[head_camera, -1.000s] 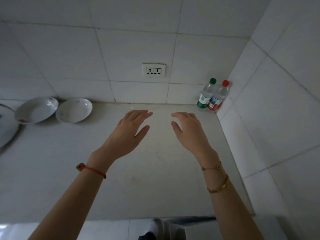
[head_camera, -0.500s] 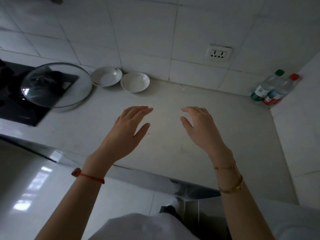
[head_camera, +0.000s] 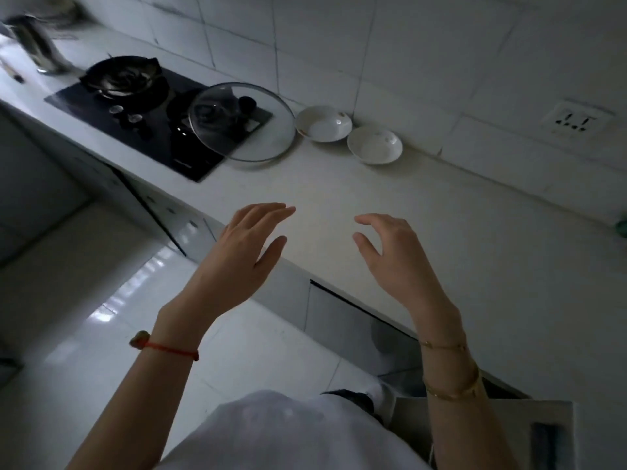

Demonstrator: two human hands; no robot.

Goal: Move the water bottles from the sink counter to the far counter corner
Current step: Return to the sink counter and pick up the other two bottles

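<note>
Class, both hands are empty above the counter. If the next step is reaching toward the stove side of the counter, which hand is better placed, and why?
Probably the left hand: it hangs open nearer the glass lid and stove, while the right hand sits further away.

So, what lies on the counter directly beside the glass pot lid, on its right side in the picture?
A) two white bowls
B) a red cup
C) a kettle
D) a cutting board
A: two white bowls sit side by side against the tiled wall, just right of the glass pot lid on the counter.
</note>
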